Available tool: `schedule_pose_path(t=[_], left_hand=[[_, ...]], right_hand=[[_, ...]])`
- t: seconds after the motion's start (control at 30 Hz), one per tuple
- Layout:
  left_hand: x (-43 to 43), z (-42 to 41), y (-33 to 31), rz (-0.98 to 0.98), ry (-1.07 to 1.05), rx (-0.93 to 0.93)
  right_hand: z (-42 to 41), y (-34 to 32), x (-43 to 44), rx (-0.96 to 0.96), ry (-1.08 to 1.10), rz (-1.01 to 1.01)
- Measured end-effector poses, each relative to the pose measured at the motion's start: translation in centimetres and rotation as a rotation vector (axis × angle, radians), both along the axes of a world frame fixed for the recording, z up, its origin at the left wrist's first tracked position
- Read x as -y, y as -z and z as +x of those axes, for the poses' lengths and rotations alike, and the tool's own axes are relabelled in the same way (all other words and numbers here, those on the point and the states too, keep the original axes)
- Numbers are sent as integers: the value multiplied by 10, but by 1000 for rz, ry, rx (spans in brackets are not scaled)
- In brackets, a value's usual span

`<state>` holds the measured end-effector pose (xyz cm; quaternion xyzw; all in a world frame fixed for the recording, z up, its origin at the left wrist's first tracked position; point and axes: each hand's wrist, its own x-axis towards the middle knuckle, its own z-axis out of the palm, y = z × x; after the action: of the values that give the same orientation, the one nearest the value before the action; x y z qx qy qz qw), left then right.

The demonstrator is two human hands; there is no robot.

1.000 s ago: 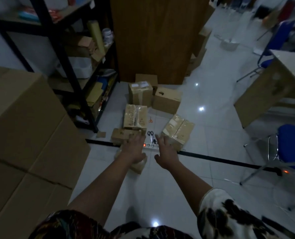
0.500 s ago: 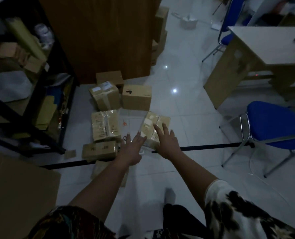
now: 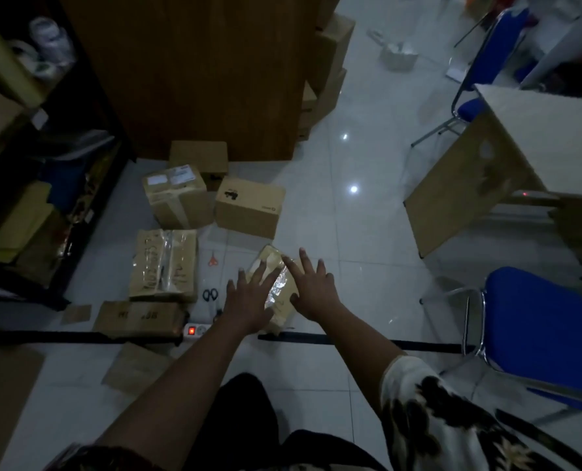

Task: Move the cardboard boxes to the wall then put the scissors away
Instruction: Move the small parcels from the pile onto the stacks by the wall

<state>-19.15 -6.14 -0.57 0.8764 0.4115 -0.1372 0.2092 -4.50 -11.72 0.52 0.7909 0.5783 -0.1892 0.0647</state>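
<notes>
A glossy white tiled floor is seen in dim light, marked by bright lamp reflections. A tall dark brown wooden cabinet is set at the back, a black metal shelving rack at left, a pale wooden desk and a blue padded chair at right.

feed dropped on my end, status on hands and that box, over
Left hand and right hand open, spread over the taped cardboard box. Box on the floor, not gripped. Black scissors and power strip close on its left.
</notes>
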Motion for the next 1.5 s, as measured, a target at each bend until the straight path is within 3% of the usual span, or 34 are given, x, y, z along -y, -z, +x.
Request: schedule_pose_path(t=[0.37, 0.67, 0.87, 1.17, 1.3, 1.5], left_hand=[[-87, 47, 46, -87, -139, -141], [-133, 81, 79, -160, -260, -187], [-145, 129, 126, -159, -442, -226], [-125, 187, 259, -223, -780, -225], [-106, 187, 320, -208, -818, -250], [-96, 178, 414, -230, -857, -265]], right_hand=[[54, 57, -106, -130, -75, -58], [112, 87, -171, -123, -199, -130], [152, 139, -205, -163, -340, -167], [201, 260, -242, 16, -742, -267], [214, 316, -249, 113, -907, -266], [227, 411, -263, 168, -952, -263]])
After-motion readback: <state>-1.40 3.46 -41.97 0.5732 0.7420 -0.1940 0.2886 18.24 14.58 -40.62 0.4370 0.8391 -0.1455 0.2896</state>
